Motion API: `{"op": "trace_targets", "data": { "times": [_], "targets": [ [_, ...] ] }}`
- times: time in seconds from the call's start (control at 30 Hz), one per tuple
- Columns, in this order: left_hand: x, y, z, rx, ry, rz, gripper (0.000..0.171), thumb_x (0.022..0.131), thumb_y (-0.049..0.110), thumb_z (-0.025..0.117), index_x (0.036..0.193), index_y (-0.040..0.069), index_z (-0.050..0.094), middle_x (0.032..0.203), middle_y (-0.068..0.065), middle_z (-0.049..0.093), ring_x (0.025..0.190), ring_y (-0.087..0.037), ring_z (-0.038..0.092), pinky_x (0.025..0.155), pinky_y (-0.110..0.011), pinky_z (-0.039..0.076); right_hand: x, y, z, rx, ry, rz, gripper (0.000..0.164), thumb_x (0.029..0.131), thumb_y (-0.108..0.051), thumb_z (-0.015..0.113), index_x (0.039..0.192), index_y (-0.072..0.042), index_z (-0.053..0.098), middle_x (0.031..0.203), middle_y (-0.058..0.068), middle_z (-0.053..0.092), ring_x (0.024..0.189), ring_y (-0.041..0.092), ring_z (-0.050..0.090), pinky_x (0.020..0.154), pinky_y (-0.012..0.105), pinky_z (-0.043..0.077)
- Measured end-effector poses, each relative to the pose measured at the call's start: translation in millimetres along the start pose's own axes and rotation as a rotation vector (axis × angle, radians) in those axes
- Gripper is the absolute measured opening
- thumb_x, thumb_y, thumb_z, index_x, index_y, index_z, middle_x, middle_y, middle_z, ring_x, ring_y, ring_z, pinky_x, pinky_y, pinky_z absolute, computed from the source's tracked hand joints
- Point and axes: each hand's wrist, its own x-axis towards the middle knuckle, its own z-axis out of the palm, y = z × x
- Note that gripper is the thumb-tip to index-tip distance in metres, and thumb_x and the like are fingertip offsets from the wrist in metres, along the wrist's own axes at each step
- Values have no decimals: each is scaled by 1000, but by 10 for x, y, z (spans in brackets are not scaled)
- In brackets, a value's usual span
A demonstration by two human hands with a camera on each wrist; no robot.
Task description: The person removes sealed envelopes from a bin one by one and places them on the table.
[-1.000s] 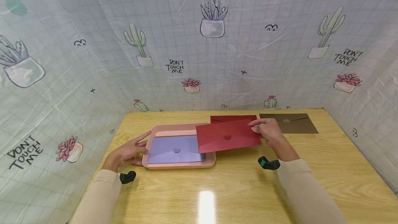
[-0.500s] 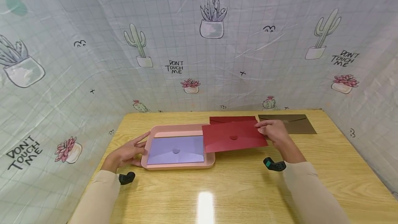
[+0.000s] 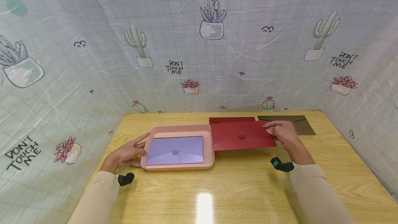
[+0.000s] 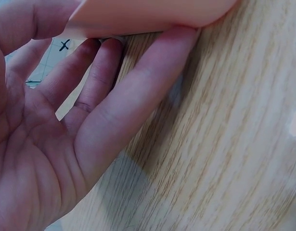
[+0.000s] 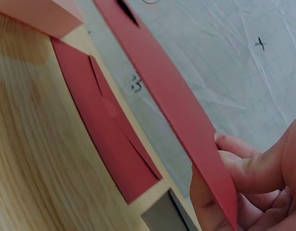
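Held red envelope has shifted right with the right hand since the earlier frame, its left edge now at the pink tray's right rim. Nearest, left hand holds the tray's left end, lavender envelope lying inside; right grip pinches the held envelope's far right corner, nearly all of it left of the grip, raised above the desk. Farther back, second red envelope and brown envelope already lie flat; looks like only the held one still needs setting down.
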Motion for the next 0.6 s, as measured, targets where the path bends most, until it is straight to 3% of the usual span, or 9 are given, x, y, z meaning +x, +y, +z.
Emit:
{"op": "trace_targets", "data": {
  "times": [0.27,0.6],
  "targets": [
    [12,-18,3,-15,-13,-2,99,96,4,65,168,41,9,176,-19,12,125,-37,65,83,-53,64,-13,130,-113,-18,43,15,36,103,-6,58,134,12,63,139,26,55,83,3,65,74,21,61],
    [4,-30,-16,-10,-3,-1,98,95,3,64,168,41,9,175,-18,12,124,-36,66,80,-52,64,35,242,-176,-1,36,14,38,104,-8,57,135,13,62,150,30,44,83,3,63,73,21,60]
  ]
}}
